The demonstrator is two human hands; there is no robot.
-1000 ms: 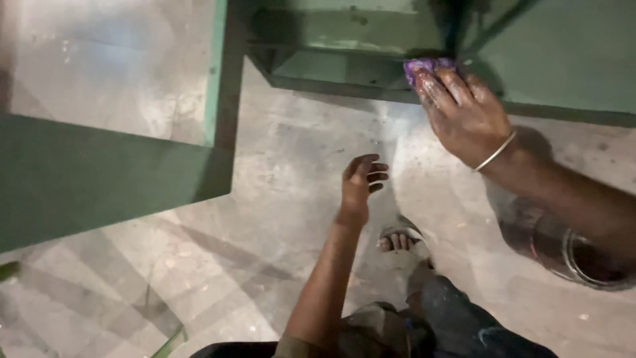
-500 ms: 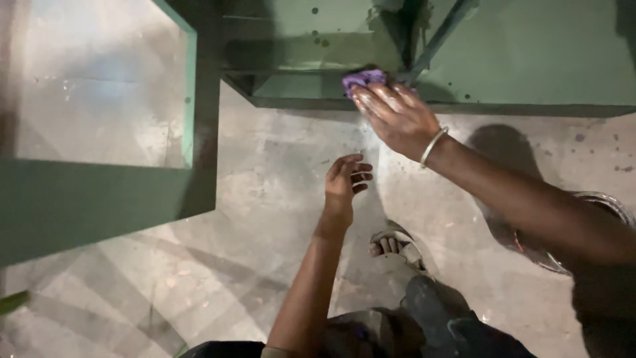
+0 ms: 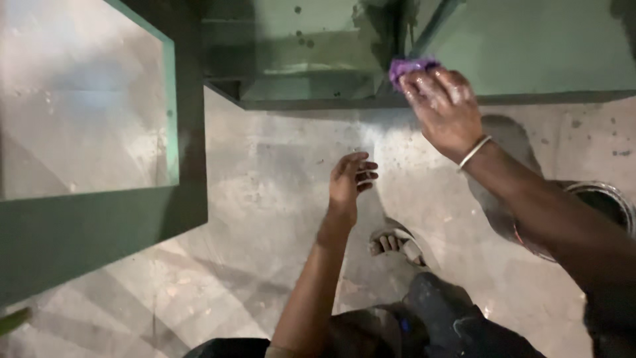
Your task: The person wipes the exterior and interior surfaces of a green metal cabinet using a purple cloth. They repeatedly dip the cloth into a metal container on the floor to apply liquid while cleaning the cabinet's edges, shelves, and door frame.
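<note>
Purple rag (image 3: 409, 66), crumpled and wet, sits at the far right of the sequence; listing runs left to right. 1 green-framed metal panel (image 3: 173, 119) stands at the left over the grey concrete floor (image 3: 265, 199). Left hand (image 3: 350, 180) hangs free at centre, fingers loosely curled, holding nothing. Right hand (image 3: 445, 109) presses the rag against the green metal frame (image 3: 318, 101), fingers together and flat, probably to spread pressure. A metal can (image 3: 599, 199) stands beside the forearm.

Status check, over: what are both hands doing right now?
Right hand presses a crumpled purple cloth against the green metal frame. Left hand hangs free over the concrete floor, fingers curled, holding nothing. Nothing blocking the cloth.
</note>
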